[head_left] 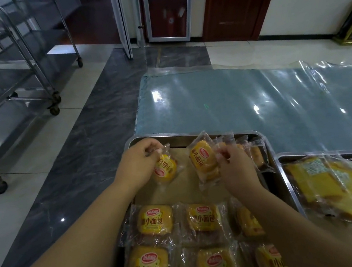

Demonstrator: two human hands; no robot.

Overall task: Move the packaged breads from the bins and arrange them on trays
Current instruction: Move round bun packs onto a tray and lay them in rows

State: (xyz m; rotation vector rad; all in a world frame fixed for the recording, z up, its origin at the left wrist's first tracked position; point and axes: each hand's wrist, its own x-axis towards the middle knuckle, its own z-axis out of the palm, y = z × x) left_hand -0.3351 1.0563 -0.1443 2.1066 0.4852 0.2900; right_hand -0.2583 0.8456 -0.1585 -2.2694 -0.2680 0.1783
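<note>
Pinching one packaged bread in each hand, you hold both above the far half of the tray [193, 135]. Your left hand [137, 164] has its fingers [151, 148] curled tight on the clear wrapper edge of the left packet [165, 168], which hangs tilted near the tray's far left corner with its label turned sideways. On your right hand [235, 167] the fingers [222, 153] pinch the wrapper edge of the right packet [204, 160], which stands nearly upright toward the middle of the tray's far edge, label facing you. The two packets are apart, and the tray's brown lining paper [178, 191] shows between and below them. Behind your right hand, in the tray's far right corner, more packets [256, 153] lie partly hidden. The near half of the tray holds two rows of packets [155, 220] laid flat, labels up, wrappers overlapping at the edges. Just right of the tray sits a second tray [287, 177] carrying larger yellow packages [325, 187]. Both rest on the table [233, 103], whose blue-green top under a clear plastic sheet [319, 74] stretches beyond the tray's far edge. Well to the left of the tray, steel carts [19, 86] stand on casters.
</note>
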